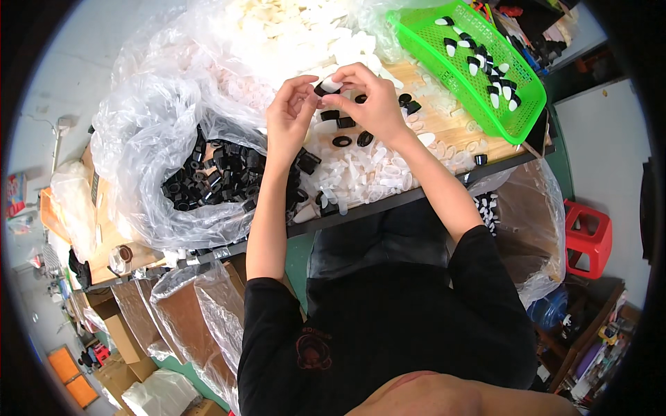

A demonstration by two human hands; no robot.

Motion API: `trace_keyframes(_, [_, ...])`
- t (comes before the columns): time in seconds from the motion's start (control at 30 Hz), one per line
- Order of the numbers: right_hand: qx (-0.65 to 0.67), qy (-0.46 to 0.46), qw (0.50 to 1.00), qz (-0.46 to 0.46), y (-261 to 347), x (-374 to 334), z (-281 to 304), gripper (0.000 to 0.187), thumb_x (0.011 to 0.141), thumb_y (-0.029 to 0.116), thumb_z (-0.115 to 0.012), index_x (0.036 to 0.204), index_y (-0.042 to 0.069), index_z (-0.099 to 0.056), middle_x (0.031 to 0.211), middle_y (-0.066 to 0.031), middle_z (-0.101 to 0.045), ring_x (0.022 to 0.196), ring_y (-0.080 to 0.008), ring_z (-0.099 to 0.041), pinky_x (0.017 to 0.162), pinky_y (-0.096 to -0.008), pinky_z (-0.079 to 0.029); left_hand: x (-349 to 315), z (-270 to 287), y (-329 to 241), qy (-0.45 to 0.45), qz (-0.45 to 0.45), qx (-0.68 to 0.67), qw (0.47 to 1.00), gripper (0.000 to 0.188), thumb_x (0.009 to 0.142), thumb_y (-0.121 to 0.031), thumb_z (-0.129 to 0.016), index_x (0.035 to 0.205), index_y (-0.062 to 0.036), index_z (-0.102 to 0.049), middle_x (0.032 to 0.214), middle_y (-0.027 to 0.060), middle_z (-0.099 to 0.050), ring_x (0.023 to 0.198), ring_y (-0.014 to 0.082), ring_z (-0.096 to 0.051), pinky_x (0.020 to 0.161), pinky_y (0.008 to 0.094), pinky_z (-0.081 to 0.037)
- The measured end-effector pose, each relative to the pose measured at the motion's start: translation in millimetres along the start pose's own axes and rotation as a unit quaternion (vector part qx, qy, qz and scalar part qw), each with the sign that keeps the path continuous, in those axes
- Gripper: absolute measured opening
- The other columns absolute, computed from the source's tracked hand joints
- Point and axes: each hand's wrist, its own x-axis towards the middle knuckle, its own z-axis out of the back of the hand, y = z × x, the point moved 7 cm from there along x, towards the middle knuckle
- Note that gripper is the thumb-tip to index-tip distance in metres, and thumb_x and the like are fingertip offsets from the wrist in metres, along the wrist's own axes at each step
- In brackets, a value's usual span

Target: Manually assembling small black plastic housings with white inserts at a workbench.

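Note:
Above the middle of the table, the fingertips of my left hand and my right hand pinch one small piece between them. This black-and-white plastic piece has a rounded white part on a black collar. Below my hands lie loose black rings, black collars and a heap of translucent plastic pieces. Left of my left forearm, many black collars fill an opened clear plastic bag. Which hand bears more of the piece I cannot tell.
A green basket with several black-and-white pieces stands at the far right. White parts are heaped at the back. Plastic-lined boxes stand below the table's front edge, with a red stool to the right.

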Motion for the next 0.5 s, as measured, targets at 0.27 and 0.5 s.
trace_keyframes(0.27, [0.089, -0.02, 0.996, -0.024, -8.7, 3.0, 5.5, 0.018, 0.082, 0.003, -0.074, 0.097, 0.0, -0.065, 0.102, -0.0084, -0.069, 0.09, -0.0119, -0.066, 0.084, -0.0261, -0.053, 2.7, 7.9, 12.5, 0.001, 0.009, 0.063, 0.998, 0.022, 0.092, 0.005, -0.052, 0.114, 0.0029, -0.054, 0.093, 0.0045, -0.059, 0.084, 0.0102, -0.06, 0.077, 0.0229, -0.049])
trace_keyframes(0.5, [0.114, 0.017, 0.993, -0.039, -8.5, 0.8, -2.2, 0.018, 0.083, 0.005, -0.073, 0.099, -0.001, -0.066, 0.098, -0.0061, -0.068, 0.091, -0.01, -0.065, 0.08, -0.0233, -0.052, 1.8, 4.1, 7.4, 0.024, 0.006, -0.035, 0.999, 0.013, 0.096, -0.006, -0.058, 0.106, 0.0018, -0.059, 0.096, 0.0056, -0.063, 0.082, 0.0111, -0.061, 0.077, 0.0245, -0.049])
